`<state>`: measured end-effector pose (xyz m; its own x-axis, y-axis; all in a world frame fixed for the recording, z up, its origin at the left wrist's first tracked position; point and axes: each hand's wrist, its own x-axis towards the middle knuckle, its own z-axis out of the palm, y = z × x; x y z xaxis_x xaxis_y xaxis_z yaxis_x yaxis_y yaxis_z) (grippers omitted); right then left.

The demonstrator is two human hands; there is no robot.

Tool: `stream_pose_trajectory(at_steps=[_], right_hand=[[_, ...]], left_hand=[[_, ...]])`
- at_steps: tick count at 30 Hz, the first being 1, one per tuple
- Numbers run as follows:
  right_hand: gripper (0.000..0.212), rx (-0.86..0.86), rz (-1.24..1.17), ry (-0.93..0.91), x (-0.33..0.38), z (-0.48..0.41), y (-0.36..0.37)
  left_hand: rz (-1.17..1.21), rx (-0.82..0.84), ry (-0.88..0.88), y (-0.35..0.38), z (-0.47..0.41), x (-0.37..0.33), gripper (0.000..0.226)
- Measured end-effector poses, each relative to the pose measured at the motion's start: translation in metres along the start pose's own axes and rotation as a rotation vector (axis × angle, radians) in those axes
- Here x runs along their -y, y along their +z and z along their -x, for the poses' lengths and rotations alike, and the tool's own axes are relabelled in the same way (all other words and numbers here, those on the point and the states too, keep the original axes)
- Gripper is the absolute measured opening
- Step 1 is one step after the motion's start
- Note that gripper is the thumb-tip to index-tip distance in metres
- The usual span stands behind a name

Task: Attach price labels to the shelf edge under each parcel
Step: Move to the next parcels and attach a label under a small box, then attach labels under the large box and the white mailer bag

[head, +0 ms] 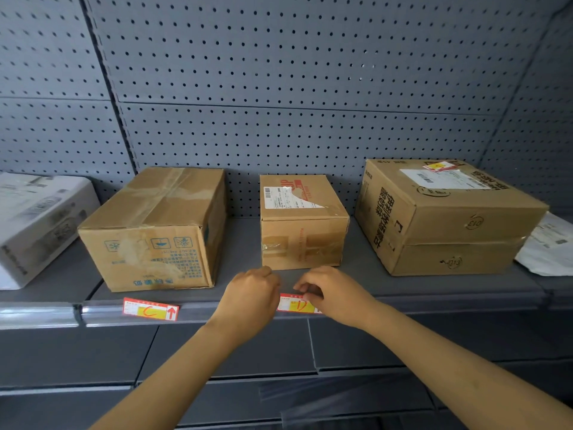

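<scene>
While the right hand pinches the top of the red and yellow paper label marked D, the left hand curls at its other end; its grip is hidden. That label sits on the grey shelf edge, at 6 o'clock from the small brown cardboard box. Next, press it flat, I think. A grey wall with holes stands behind.

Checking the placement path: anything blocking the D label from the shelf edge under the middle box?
Nothing visible. The D label already lies on the shelf edge below the middle box, with the left hand and right hand covering its ends.
</scene>
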<state>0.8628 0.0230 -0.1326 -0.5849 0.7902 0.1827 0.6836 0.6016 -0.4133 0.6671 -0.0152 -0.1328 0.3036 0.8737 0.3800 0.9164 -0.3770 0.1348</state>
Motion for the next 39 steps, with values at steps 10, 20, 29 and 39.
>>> stream_pose_trajectory(at_steps=[10,20,29,39], right_hand=[[0.017,-0.173,0.06,0.175,-0.06,0.093,-0.05],[0.019,-0.37,0.008,0.521,-0.151,0.246,-0.127],[0.023,-0.501,-0.021,0.677,-0.238,0.334,-0.185],[0.021,-0.461,0.239,0.793,-0.345,0.337,-0.216]], left_hand=[[0.126,-0.02,0.373,0.026,-0.072,-0.097,0.013],[0.338,0.048,0.586,0.084,-0.136,-0.262,0.018],[0.405,0.1,0.614,0.109,-0.185,-0.381,0.013],[0.456,0.199,0.617,0.163,-0.269,-0.437,0.015]])
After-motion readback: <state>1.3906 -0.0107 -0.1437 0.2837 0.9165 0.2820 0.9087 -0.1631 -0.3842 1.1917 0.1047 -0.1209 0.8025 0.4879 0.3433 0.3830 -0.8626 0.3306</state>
